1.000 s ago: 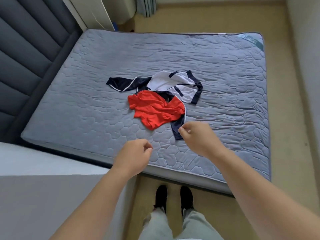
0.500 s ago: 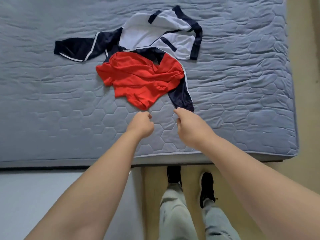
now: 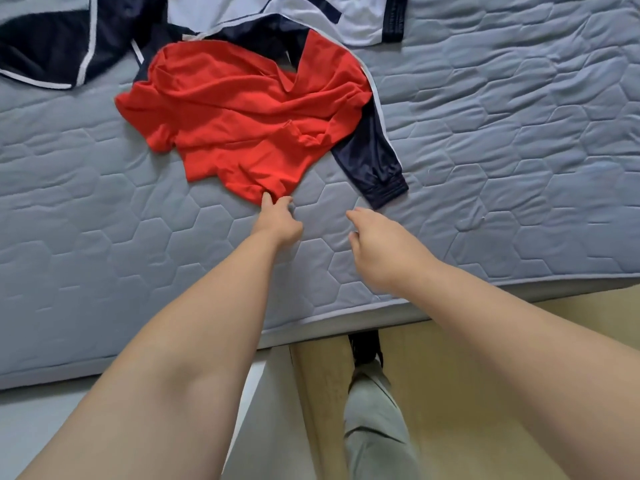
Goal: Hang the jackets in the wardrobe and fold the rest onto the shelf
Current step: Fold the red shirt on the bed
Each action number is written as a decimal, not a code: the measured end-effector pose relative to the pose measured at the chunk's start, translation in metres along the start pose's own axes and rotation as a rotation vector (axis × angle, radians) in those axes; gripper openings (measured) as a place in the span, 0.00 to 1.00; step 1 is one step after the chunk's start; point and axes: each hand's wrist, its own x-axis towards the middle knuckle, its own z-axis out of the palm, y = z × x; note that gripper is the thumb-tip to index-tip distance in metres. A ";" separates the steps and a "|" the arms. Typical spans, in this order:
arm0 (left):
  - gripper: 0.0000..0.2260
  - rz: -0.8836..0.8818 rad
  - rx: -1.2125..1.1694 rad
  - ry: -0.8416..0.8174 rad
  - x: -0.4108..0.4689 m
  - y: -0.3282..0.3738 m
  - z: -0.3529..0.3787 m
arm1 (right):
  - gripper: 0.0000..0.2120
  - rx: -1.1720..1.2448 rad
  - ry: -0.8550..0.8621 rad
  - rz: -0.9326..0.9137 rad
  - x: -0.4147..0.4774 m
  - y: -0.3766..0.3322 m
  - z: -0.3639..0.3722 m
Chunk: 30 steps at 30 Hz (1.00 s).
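1. Red shirt [image 3: 242, 123]: crumpled on the mattress [image 3: 519, 150], near its front edge. Its far side lies over part of the jacket [image 3: 346, 15].
2. Jacket: navy and white, spread at the far side of the view. The white body lies beyond the shirt. One navy sleeve [image 3: 372, 161] with a white stripe runs down the shirt's right side, and its cuff rests flat on the mattress. A second navy part lies at the far left, cut off by the frame.
3. Left hand [image 3: 277, 220]: reaches forward to the shirt's near hem. Grip: thumb and curled fingers close on the hem's edge and pinch a small fold of red cloth.
4. Right hand [image 3: 377, 244]: over bare mattress, just short of the sleeve cuff and apart from it. Grip: fingers loosely bent and pointing toward the cuff, nothing held. It lies just beside the left hand, not touching it.
5. Mattress: grey-blue quilted cloth with a hexagon stitch pattern, front edge trimmed with pale piping.
6. Floor [image 3: 485, 341]: tan, seen below the mattress edge. One leg in pale grey trousers [image 3: 374, 427] and a dark shoe [image 3: 363, 351] stand on it, close to the bed.
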 end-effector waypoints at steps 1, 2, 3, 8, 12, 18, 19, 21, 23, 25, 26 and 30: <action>0.23 -0.002 0.027 0.004 0.006 -0.001 0.002 | 0.16 0.004 -0.004 0.005 0.004 0.003 0.003; 0.20 -0.009 0.054 0.007 0.010 -0.002 0.004 | 0.16 0.009 -0.007 0.012 0.007 0.005 0.005; 0.18 -0.017 0.073 0.011 0.012 -0.004 0.004 | 0.16 0.013 -0.009 0.021 0.008 0.008 0.008; 0.03 0.032 -0.024 0.151 -0.010 -0.002 -0.005 | 0.16 0.041 -0.005 0.049 -0.004 0.013 0.006; 0.19 0.083 -0.274 0.370 -0.062 0.013 -0.040 | 0.15 0.065 0.000 0.038 -0.033 0.006 -0.015; 0.14 0.155 -0.499 0.599 -0.165 0.053 -0.120 | 0.16 0.110 0.114 0.007 -0.098 -0.018 -0.083; 0.14 0.170 -0.527 0.609 -0.184 0.062 -0.132 | 0.16 0.116 0.137 -0.005 -0.111 -0.022 -0.096; 0.14 0.194 -0.565 0.616 -0.225 0.081 -0.151 | 0.14 0.112 0.187 -0.035 -0.138 -0.028 -0.122; 0.14 0.202 -0.630 0.616 -0.270 0.101 -0.167 | 0.10 0.119 0.233 -0.056 -0.167 -0.033 -0.146; 0.13 0.227 -0.698 0.619 -0.318 0.121 -0.178 | 0.08 0.118 0.263 -0.080 -0.198 -0.038 -0.168; 0.13 0.254 -0.743 0.612 -0.341 0.130 -0.183 | 0.08 0.115 0.276 -0.096 -0.214 -0.041 -0.177; 0.14 0.340 -1.073 0.488 -0.427 0.161 -0.201 | 0.18 0.080 0.338 -0.136 -0.273 -0.046 -0.209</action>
